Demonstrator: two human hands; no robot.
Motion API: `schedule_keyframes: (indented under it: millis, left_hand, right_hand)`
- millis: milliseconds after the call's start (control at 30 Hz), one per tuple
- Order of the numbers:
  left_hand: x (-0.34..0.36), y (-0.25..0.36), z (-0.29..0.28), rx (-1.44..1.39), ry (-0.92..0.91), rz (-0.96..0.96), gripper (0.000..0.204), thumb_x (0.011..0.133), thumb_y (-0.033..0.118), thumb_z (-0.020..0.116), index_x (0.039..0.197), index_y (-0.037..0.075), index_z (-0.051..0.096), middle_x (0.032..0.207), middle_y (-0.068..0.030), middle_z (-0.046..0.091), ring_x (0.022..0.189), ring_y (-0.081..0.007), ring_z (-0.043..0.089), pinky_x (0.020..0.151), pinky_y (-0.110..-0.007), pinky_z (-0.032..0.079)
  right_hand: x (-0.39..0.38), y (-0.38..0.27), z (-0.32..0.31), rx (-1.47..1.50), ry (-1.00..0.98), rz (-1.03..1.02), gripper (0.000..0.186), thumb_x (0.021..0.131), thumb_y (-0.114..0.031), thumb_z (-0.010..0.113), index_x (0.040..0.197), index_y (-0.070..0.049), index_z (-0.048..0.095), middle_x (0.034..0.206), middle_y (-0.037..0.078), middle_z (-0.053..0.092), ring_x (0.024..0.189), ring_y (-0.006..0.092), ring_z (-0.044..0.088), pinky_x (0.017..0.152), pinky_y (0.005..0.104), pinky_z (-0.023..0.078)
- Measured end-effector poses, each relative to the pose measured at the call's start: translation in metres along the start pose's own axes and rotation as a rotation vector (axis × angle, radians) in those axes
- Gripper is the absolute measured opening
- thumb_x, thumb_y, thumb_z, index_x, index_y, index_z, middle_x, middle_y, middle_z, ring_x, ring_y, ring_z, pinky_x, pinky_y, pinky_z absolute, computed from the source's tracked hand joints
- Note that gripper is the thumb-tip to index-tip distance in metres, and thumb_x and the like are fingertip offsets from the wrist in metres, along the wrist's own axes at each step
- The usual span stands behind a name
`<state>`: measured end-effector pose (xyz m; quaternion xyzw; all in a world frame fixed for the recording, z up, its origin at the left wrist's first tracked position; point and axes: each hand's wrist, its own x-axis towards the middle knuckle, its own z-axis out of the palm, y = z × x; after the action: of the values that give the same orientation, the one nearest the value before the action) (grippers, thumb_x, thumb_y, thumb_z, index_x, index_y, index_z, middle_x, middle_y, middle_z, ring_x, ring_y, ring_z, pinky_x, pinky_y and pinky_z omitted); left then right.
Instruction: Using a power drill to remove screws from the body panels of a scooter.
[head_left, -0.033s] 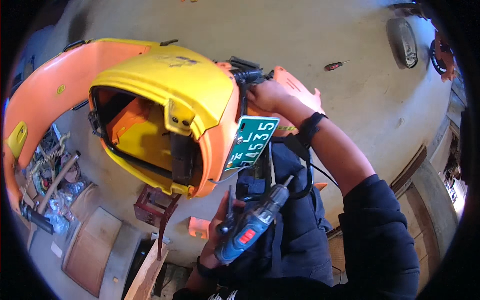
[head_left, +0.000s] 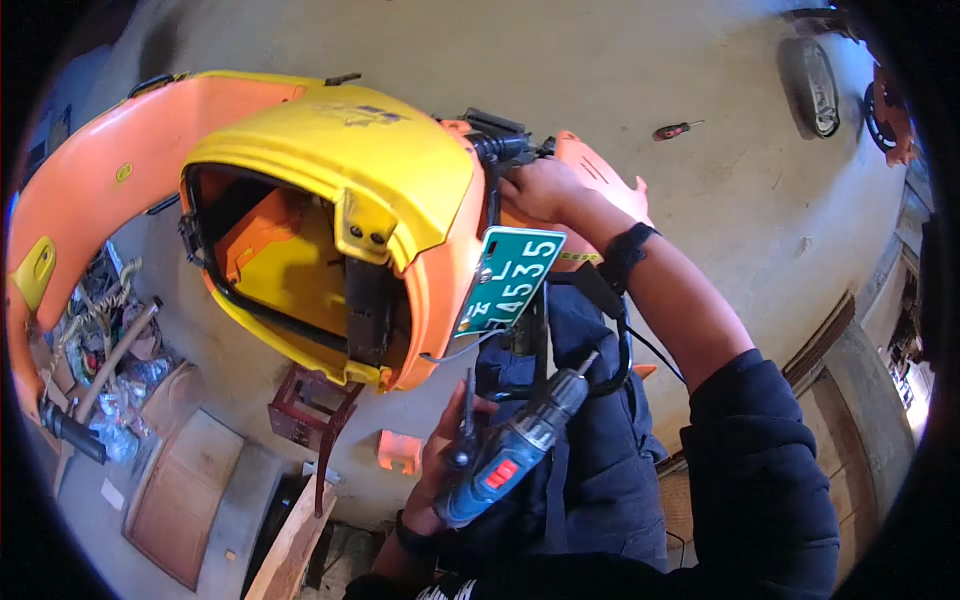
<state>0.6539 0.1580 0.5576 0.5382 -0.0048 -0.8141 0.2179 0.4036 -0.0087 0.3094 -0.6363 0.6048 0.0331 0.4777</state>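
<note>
A yellow and orange scooter (head_left: 400, 150) fills the left and middle, with a hollow opening in its yellow body. My right hand (head_left: 545, 190) reaches behind it, fingers curled against the black fittings beside the orange tail panel (head_left: 585, 155); what they grip is hidden. Below that hand hangs a tilted green licence plate (head_left: 510, 280). My left hand (head_left: 432, 470) is closed around a blue cordless drill (head_left: 500, 475), whose bit points up and to the right over my legs. A slim dark tool (head_left: 464, 430) also shows at that hand; its kind is unclear.
A screwdriver (head_left: 678, 130) lies on the floor at the upper right, near a long dark part (head_left: 810, 88). Below the scooter stands a dark red stool (head_left: 300, 405), with an orange piece (head_left: 400, 452) beside it. Clutter and cardboard (head_left: 185, 500) lie at lower left.
The whole view has shifted very slightly. Both hands keep their places on the scooter and the drill.
</note>
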Motion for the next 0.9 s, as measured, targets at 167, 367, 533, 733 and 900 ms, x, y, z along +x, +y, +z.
schedule_keyframes:
  millis: [167, 367, 533, 733, 900]
  left_hand:
    - [-0.005, -0.032, -0.019, 0.066, -0.040, 0.005, 0.073, 0.091, 0.007, 0.062, 0.154, 0.014, 0.026, 0.132, -0.0130, 0.044, 0.115, -0.0260, 0.055, 0.102, -0.038, 0.048]
    - [-0.013, -0.068, -0.004, -0.020, 0.043, 0.036, 0.074, 0.075, -0.004, 0.076, 0.142, 0.000, 0.044, 0.124, -0.0145, 0.055, 0.112, -0.0327, 0.054, 0.092, -0.041, 0.047]
    - [-0.016, -0.023, 0.005, -0.120, 0.107, -0.305, 0.065, 0.078, -0.002, 0.072, 0.139, 0.001, 0.048, 0.137, -0.0163, 0.051, 0.114, -0.0341, 0.054, 0.099, -0.042, 0.043]
    - [-0.030, -0.067, -0.025, 0.675, -0.133, 0.607, 0.068, 0.080, 0.006, 0.069, 0.143, 0.012, 0.045, 0.114, -0.0132, 0.055, 0.095, -0.0313, 0.054, 0.085, -0.042, 0.039]
    - [-0.048, -0.061, -0.015, 0.584, -0.224, 0.534, 0.077, 0.079, 0.008, 0.070, 0.149, 0.020, 0.040, 0.079, -0.0087, 0.055, 0.072, -0.0291, 0.052, 0.074, -0.040, 0.038]
  right_hand:
    - [-0.015, -0.015, -0.005, 0.006, -0.118, 0.033, 0.061, 0.099, -0.051, 0.033, 0.089, -0.007, 0.074, 0.091, 0.022, 0.070, 0.090, 0.0407, 0.066, 0.086, 0.0503, 0.050]
    - [-0.023, -0.023, 0.006, -0.098, -0.098, 0.009, 0.046, 0.097, -0.044, 0.040, 0.101, -0.006, 0.066, 0.085, 0.023, 0.069, 0.083, 0.0418, 0.066, 0.074, 0.0527, 0.052]
    - [-0.027, -0.051, 0.000, -0.190, -0.241, -0.030, 0.037, 0.085, -0.035, 0.063, 0.111, -0.009, 0.068, 0.094, 0.015, 0.071, 0.088, 0.0309, 0.070, 0.078, 0.0434, 0.053]
    - [-0.015, 0.038, 0.085, -0.291, 0.187, 0.043, 0.030, 0.084, -0.038, 0.063, 0.089, -0.011, 0.073, 0.090, 0.013, 0.072, 0.086, 0.0308, 0.069, 0.078, 0.0440, 0.053]
    - [-0.058, -0.015, 0.074, -0.321, -0.029, 0.062, 0.029, 0.089, -0.036, 0.056, 0.089, -0.009, 0.067, 0.089, 0.015, 0.070, 0.083, 0.0333, 0.068, 0.073, 0.0468, 0.052]
